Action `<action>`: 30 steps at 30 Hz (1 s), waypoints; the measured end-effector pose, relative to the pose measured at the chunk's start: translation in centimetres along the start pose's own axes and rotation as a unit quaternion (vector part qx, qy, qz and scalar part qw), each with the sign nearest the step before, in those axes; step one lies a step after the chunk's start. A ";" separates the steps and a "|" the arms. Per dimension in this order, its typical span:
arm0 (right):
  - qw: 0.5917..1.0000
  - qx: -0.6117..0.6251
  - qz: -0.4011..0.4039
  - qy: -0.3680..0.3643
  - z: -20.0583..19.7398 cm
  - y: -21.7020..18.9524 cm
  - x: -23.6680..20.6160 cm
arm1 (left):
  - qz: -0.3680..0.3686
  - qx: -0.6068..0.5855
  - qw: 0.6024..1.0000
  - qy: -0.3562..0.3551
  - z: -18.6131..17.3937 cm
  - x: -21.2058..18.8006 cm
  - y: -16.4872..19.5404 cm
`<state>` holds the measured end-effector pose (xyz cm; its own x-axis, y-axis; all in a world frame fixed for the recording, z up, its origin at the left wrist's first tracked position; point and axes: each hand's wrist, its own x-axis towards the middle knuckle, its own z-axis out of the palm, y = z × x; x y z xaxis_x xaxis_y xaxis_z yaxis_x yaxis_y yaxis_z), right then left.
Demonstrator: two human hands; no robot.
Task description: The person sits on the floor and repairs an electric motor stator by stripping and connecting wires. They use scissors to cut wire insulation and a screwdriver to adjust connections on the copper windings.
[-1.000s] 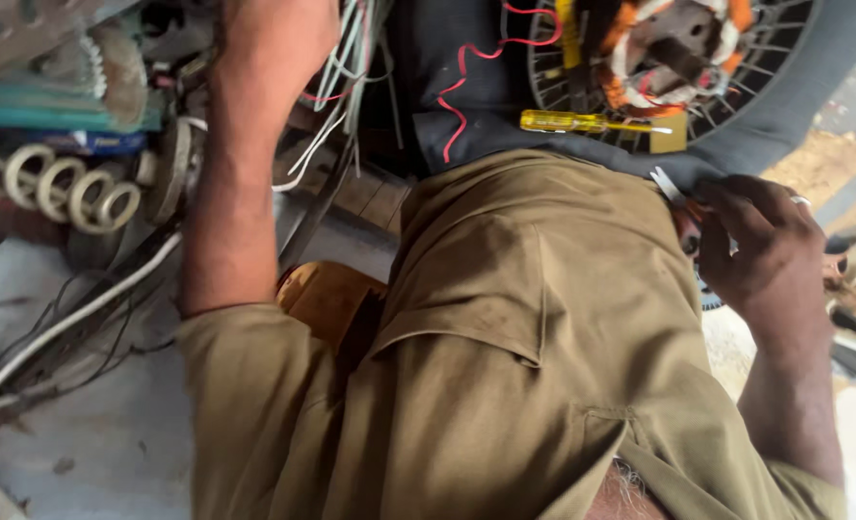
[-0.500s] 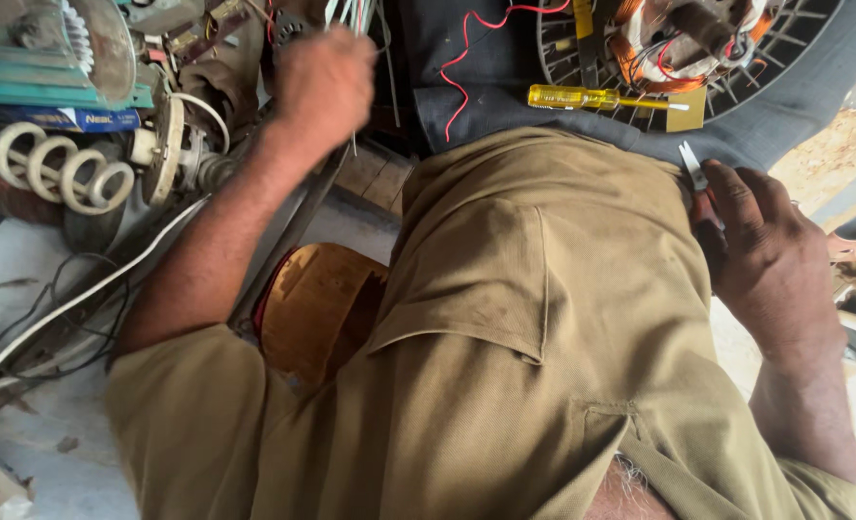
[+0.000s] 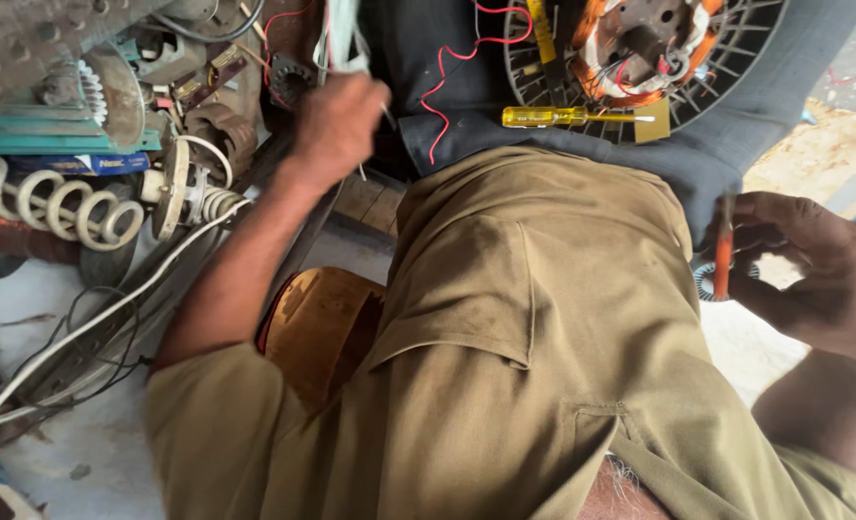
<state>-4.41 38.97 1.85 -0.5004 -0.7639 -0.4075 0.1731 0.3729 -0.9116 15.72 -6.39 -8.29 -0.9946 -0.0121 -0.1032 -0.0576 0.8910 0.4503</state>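
The left hand [image 3: 336, 125], which a second ago reached off the top of the frame, has come back down to upper centre, its grip closed on a bundle of pale wires [image 3: 343, 34]. The right hand [image 3: 813, 274], at the right edge, has shifted its grip: it now pinches an orange-handled tool [image 3: 723, 255] upright. The yellow screwdriver [image 3: 563, 117] lies untouched below the fan motor [image 3: 640, 43].

There are two hands: the left hand [image 3: 336, 125] and the right hand [image 3: 813, 274]. There are two screwdrivers, one yellow screwdriver [image 3: 558, 117] and one orange screwdriver [image 3: 723, 260]. There is one fan motor [image 3: 640, 43] far off.
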 end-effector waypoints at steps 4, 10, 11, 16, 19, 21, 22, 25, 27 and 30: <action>0.966 0.148 -0.022 -0.210 2.8 -5.6 5.9 | -0.111 -0.326 0.920 0.186 -3.7 0.4 -0.6; 0.890 0.255 0.024 -0.378 13.2 -8.0 17.4 | -0.127 -0.451 0.854 0.226 -7.8 0.8 -1.1; 0.860 0.310 0.040 -0.404 14.3 -7.5 18.8 | -0.096 -0.413 0.881 0.209 -8.4 0.8 -0.8; 0.782 0.445 0.066 -0.432 15.1 -5.4 21.6 | -0.138 -0.488 0.837 0.203 -10.6 1.4 2.0; 0.798 0.430 0.032 -0.421 14.9 -5.6 21.8 | -0.111 -0.431 0.864 0.237 -11.2 1.8 3.5; 0.802 0.430 0.018 -0.415 15.3 -5.9 22.0 | -0.095 -0.391 0.878 0.259 -11.1 2.2 4.0; 0.806 0.427 0.015 -0.410 15.5 -5.9 22.2 | -0.082 -0.376 0.883 0.270 -11.0 2.5 4.0; 0.807 0.432 0.012 -0.401 16.3 -5.7 23.0 | -0.070 -0.318 0.901 0.288 -10.6 3.1 3.8; 0.797 0.456 0.014 -0.396 16.7 -5.4 23.6 | -0.084 -0.299 0.910 0.274 -10.4 3.1 3.5; 0.826 0.424 -0.007 -0.371 17.1 -5.2 24.2 | -0.113 -0.377 0.886 0.247 -10.0 2.6 3.0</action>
<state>-2.92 9.61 -4.23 0.0949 -0.9950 -0.0309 0.8612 0.0977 -0.4988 12.08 -8.27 1.70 -0.8560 -0.5145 0.0503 -0.1166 0.2869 0.9508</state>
